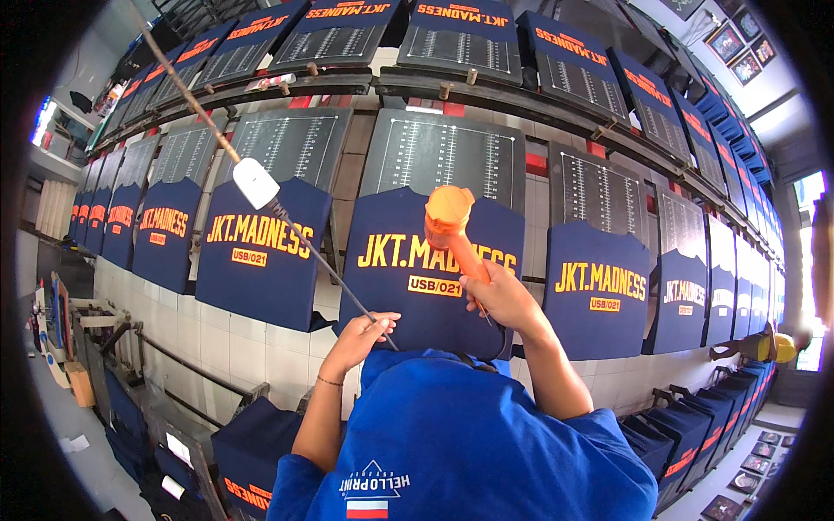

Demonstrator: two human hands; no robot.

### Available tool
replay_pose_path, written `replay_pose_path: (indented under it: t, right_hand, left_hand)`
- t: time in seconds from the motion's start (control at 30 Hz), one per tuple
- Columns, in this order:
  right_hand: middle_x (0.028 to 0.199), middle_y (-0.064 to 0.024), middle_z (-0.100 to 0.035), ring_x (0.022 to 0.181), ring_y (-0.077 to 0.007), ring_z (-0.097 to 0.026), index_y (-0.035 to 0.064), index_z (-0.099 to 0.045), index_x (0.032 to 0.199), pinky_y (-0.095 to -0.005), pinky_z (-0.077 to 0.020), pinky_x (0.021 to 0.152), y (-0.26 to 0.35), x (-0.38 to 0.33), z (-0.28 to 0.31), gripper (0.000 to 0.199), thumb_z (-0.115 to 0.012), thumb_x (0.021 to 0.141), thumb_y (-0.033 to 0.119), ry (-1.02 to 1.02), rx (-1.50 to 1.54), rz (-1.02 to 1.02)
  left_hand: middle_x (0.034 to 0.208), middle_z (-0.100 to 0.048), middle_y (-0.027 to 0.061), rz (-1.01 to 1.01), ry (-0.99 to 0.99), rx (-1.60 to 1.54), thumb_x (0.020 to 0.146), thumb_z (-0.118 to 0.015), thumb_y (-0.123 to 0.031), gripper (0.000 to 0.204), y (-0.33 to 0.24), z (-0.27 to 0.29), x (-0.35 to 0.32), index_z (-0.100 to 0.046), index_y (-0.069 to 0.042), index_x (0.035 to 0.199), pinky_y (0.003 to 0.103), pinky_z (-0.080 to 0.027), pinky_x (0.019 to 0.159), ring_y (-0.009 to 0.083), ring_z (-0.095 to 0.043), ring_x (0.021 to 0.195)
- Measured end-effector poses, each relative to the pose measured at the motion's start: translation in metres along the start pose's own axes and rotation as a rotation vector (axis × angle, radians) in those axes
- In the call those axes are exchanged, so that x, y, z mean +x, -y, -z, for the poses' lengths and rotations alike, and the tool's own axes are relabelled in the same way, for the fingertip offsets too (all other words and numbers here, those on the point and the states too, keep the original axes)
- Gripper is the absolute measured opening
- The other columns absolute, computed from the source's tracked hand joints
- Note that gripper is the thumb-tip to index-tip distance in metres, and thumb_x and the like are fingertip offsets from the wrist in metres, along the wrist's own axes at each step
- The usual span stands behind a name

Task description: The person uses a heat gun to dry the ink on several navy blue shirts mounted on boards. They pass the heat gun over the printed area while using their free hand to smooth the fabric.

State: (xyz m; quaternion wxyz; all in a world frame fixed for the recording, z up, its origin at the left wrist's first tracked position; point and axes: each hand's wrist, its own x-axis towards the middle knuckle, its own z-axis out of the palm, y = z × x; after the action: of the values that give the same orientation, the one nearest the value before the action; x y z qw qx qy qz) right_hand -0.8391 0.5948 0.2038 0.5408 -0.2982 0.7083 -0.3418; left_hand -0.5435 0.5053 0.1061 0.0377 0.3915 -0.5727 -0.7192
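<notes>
My right hand (506, 300) is closed round the handle of an orange hair dryer (448, 217). Its head is over the printed chest of a navy T-shirt (387, 221), hiding part of the orange and yellow lettering. That shirt lies stretched on a black board (441, 152) with white ruled marks. At the shirt's lower left edge, my left hand (356, 341) has its fingers closed on a dark power cord (337, 276). The cord climbs leftward to a white socket block (255, 182), which hangs on a slanting cable (187, 94).
Similar navy shirts (596, 282) on boards run left and right in a long row. Behind a black rail (347, 84) stands another row (460, 43). More shirts hang low at right (686, 434). A person in yellow (782, 347) is at far right.
</notes>
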Motion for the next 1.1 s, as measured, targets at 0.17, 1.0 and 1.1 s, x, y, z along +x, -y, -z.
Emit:
replay_pose_path:
  t: [0.17, 1.0, 1.1]
  right_hand:
    - [0.074, -0.0036, -0.063, 0.064, -0.0105, -0.062, -0.0012, -0.058, 0.109, -0.0271, -0.0500, 0.056, 0.009, 0.001, 0.001, 0.032, -0.063, 0.100, 0.029, -0.086, 0.053, -0.040]
    - [0.078, -0.0043, -0.063, 0.067, -0.0125, -0.064, -0.0014, -0.059, 0.106, -0.0287, -0.0507, 0.059, -0.001, -0.029, -0.025, 0.029, -0.064, 0.097, 0.026, -0.074, 0.085, -0.071]
    - [0.078, -0.0044, -0.064, 0.067, -0.0127, -0.065, -0.0021, -0.060, 0.108, -0.0294, -0.0506, 0.059, 0.000, -0.032, -0.021, 0.031, -0.064, 0.096, 0.026, -0.053, 0.103, -0.120]
  left_hand:
    - [0.120, -0.068, 0.0168, -0.211, 0.156, 0.621, 0.094, -0.066, -0.015, 0.043, -0.005, 0.043, 0.009, -0.064, -0.007, 0.136, 0.036, -0.052, 0.096, 0.0291, -0.066, 0.112]
    - [0.160, -0.036, 0.0226, -0.501, -0.549, 1.153, 0.105, -0.046, -0.031, 0.061, 0.017, 0.036, 0.171, -0.035, 0.006, 0.152, 0.047, -0.020, 0.125, 0.0372, -0.029, 0.151]
    - [0.160, -0.035, 0.0226, -0.479, -0.533, 1.174, 0.105, -0.046, -0.032, 0.062, 0.017, 0.034, 0.164, -0.035, 0.006, 0.152, 0.048, -0.020, 0.125, 0.0374, -0.028, 0.152]
